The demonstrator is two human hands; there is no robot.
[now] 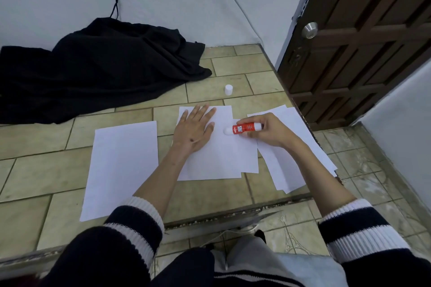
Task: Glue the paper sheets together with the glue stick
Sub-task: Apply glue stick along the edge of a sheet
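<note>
Now, worktop (pixel 58 170): tiled; your sheets lie on it.
Middle paper sheet (pixel 224 158): light, slides easily; your left hand (pixel 192 130) presses it flat, fingers spread.
Glue stick (pixel 245 128): stiff, small; your right hand (pixel 268 130) pinches its barrel, tip on the sheet.
Cap (pixel 228 89): off, behind.

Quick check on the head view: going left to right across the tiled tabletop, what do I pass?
Black cloth → lone paper sheet → left hand pressing the middle sheet → glue stick in the right hand → paper pile at the table edge.
</note>
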